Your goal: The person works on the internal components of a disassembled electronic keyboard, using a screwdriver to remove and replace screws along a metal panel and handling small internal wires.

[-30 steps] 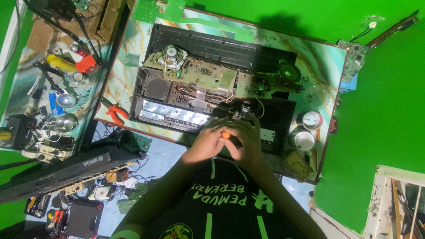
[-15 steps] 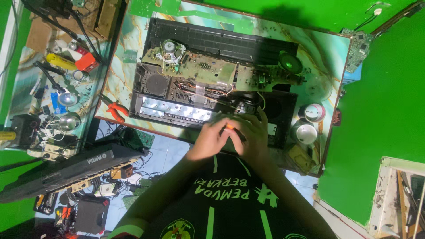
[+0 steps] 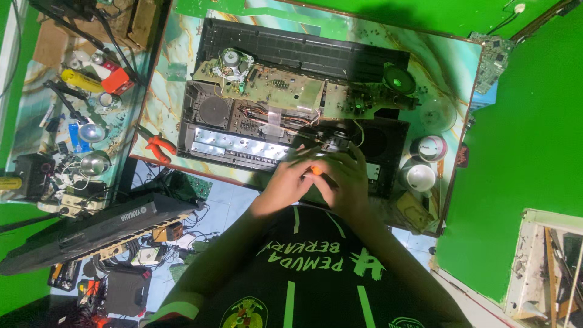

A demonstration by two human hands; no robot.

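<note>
Screwdriver (image 3: 316, 170) with an orange handle sits between the two hands, just below the middle of the frame. Only the little orange end shows. The left hand (image 3: 285, 181) and the right hand (image 3: 347, 177) are both curled in close around it, fingers tight, so they seem to hold it together. The tip is hidden by the fingers.

The hands rest at the near edge of the opened keyboard (image 3: 291, 115), a long black case with green circuit boards (image 3: 273, 85) showing inside. To do this well, I think the tool should stand straight on its spot, and the turning should be slow, so the tip does not slip onto the boards.

Thin wires (image 3: 358, 130) run right beside the fingers and could get snagged. Two round tins (image 3: 428, 149) sit to the right, near the right hand, and an elbow could knock them. Orange pliers (image 3: 156, 146) lie at the left of the table (image 3: 449, 67), well apart. A second black keyboard (image 3: 91, 228) leans at the lower left, out of the way.
</note>
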